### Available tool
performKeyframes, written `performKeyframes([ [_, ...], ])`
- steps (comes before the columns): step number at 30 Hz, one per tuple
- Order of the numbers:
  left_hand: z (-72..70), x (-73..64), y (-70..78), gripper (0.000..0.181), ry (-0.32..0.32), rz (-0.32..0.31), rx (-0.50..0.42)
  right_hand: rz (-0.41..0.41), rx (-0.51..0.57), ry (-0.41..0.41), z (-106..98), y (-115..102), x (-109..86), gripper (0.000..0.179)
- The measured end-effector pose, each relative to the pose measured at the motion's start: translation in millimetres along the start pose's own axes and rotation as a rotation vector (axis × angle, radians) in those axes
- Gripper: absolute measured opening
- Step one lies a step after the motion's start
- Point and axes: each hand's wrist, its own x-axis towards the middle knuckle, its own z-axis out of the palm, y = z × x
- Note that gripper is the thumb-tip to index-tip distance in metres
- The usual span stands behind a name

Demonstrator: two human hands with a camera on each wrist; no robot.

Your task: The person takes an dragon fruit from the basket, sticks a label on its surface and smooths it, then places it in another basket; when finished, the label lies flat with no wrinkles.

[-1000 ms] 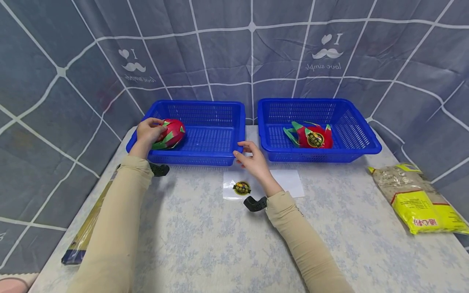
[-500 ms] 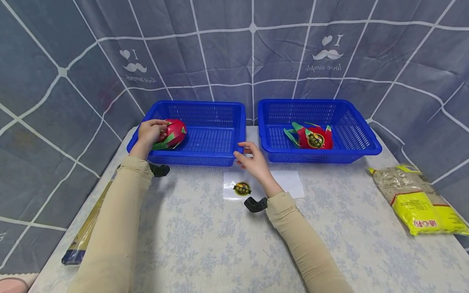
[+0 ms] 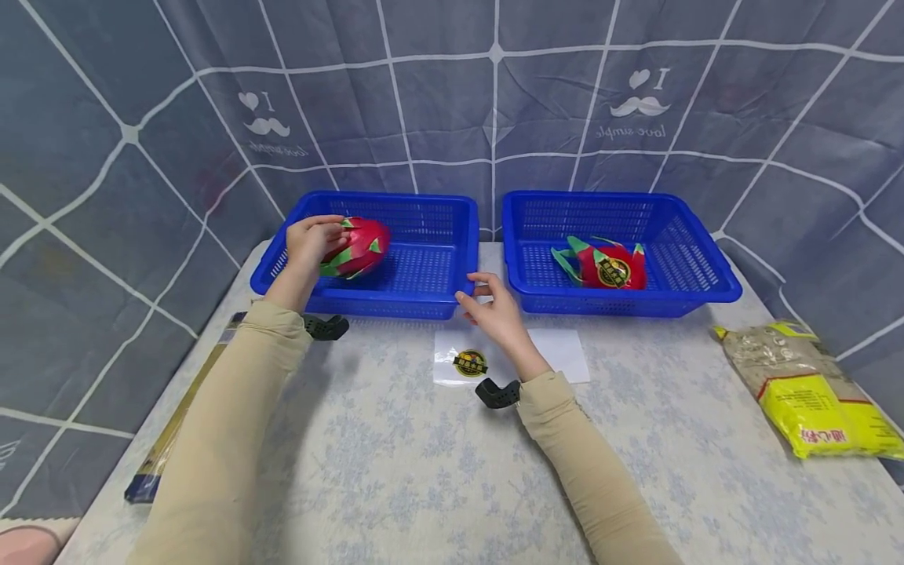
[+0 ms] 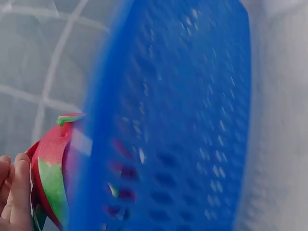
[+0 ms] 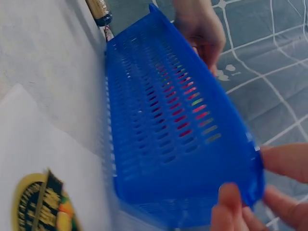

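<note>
My left hand (image 3: 311, 245) is inside the left blue plastic basket (image 3: 431, 297), holding a red dragon fruit (image 3: 369, 242) with green scales by its left end. The left wrist view shows fingertips (image 4: 20, 180) against the fruit, partly behind the basket wall; the thumb's place is hidden there. At the near right corner of that basket, my right hand (image 3: 497, 318) pinches the rim between thumb and fingers. A second dragon fruit (image 3: 625, 271), bearing a round black and gold sticker, lies in the right blue basket (image 3: 607, 301).
Below the baskets lies a white sheet (image 3: 561, 353) with a matching round sticker (image 3: 469, 362). A yellow and clear bag (image 3: 812, 392) of grainy contents sits at the right. A long gold packet (image 3: 173, 431) lies along the left edge. Grey checked cloth (image 3: 438, 102) hangs behind.
My left hand has moved right and slightly up with the dragon fruit, away from the basket's left end. The right hand keeps its place at the corner.
</note>
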Motion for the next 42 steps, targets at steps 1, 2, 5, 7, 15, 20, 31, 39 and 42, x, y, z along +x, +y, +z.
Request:
performKeyframes([
  [1,3.3,-3.8,5.1,0.017,-0.019,0.013,-0.021,-0.007,-0.052,0.012,-1.6,-2.7,-1.7,0.049],
  [2,6.7,-8.2,10.6,0.016,-0.040,0.031,-0.039,-0.015,-0.098,0.026,-3.8,-5.9,-3.7,0.050],
  [5,18.3,-26.7,28.8,0.014,-0.118,0.094,-0.089,-0.063,-0.173,0.061,-12.8,-16.9,-10.4,0.050],
  [7,25.7,-42.6,40.5,0.014,-0.171,0.130,-0.118,-0.110,-0.107,0.052,-19.3,-24.5,-14.1,0.047],
  [15,56.7,-131.4,54.9,0.020,-0.374,0.146,-0.224,-0.225,0.233,-0.102,-54.1,-40.8,-38.6,0.054],
  [20,66.0,-181.3,32.5,0.020,-0.527,0.121,-0.237,-0.221,0.315,-0.170,-75.8,-27.2,-64.5,0.058],
  [31,52.8,-226.1,-56.4,0.026,-0.783,-0.015,-0.169,-0.147,0.403,-0.369,-87.9,53.9,-105.7,0.045],
  [39,42.6,-229.0,-90.8,0.029,-0.863,-0.092,-0.151,-0.144,0.344,-0.434,-83.3,80.8,-112.1,0.048],
  [42,41.9,-226.5,-91.6,0.031,-0.873,-0.085,-0.109,-0.170,0.312,-0.446,-84.2,82.0,-113.0,0.047],
])
